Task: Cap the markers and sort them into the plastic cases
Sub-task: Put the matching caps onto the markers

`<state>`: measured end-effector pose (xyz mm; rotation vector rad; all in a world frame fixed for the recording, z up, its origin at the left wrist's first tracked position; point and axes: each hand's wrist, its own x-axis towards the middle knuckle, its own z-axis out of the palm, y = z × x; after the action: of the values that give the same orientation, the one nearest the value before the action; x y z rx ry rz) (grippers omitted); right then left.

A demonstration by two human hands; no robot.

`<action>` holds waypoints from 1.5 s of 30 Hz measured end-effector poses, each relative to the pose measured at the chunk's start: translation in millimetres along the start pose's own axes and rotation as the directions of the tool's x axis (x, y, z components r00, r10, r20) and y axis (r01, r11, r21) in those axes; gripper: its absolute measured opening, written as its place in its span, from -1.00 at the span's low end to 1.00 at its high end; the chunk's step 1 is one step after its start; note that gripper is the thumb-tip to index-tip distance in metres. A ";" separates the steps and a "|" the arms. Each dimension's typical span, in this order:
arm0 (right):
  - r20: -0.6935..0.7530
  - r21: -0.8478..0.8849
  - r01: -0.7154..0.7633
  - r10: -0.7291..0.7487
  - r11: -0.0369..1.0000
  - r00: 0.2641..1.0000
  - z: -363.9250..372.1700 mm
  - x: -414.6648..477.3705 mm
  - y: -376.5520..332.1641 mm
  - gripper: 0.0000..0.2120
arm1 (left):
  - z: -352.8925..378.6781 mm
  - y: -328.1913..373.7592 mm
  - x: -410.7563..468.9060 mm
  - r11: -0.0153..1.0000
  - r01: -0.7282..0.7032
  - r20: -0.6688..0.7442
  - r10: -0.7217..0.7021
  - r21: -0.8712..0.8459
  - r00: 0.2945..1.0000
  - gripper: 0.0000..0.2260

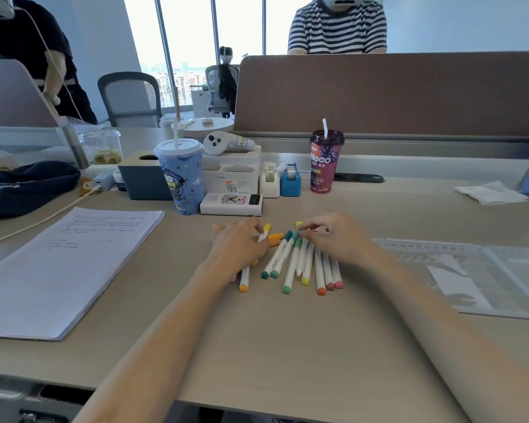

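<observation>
White-barrelled markers [292, 264] lie fanned on the worktop [257, 331] between both hands, near the clear plastic case [486, 279] at right. Left hand [237, 245]: grip closed, pinching a yellow-capped marker [264, 233]. Right hand [336, 236]: grip curled on a small pink item [316, 229], partly hidden, over the fan's far ends.

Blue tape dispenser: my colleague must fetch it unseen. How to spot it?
Below the brown desk divider stands a purple plastic drink cup with a straw. The small blue plastic tape dispenser sits just left of it; its white twin, further left, differs only in colour.
</observation>
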<state>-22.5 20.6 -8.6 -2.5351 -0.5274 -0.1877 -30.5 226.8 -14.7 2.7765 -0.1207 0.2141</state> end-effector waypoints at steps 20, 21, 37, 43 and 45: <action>0.013 -0.399 0.163 -0.172 0.902 0.985 -19.4 -13.8 18.0 -0.82 | -0.7 -7.6 -6.0 0.963 -0.229 -0.102 0.216 -0.140 0.971 -0.87; 0.005 -0.410 0.147 -0.159 0.900 0.987 -20.3 -14.4 21.2 -0.83 | 0.1 -3.2 -7.0 0.943 -0.295 -0.090 0.283 -0.155 0.955 -0.87; -0.027 -0.411 0.076 -0.096 0.908 0.995 -16.0 -17.2 32.3 -0.83 | -11.5 51.7 10.9 0.651 -0.684 0.361 0.583 0.328 0.728 -0.78; -0.066 -0.402 0.051 -0.084 0.914 0.994 -17.1 -17.8 33.1 -0.81 | -8.4 61.2 23.3 0.389 -0.788 0.398 0.703 0.477 0.589 -0.77; -0.086 -0.392 0.046 -0.087 0.919 0.992 -17.1 -18.3 34.8 -0.82 | -6.3 56.0 24.3 0.342 -0.798 0.385 0.737 0.496 0.555 -0.69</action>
<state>-25.6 -21.7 -15.1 -2.8738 -0.5840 -0.4897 -13.6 175.4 14.1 3.0921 -1.7532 0.4153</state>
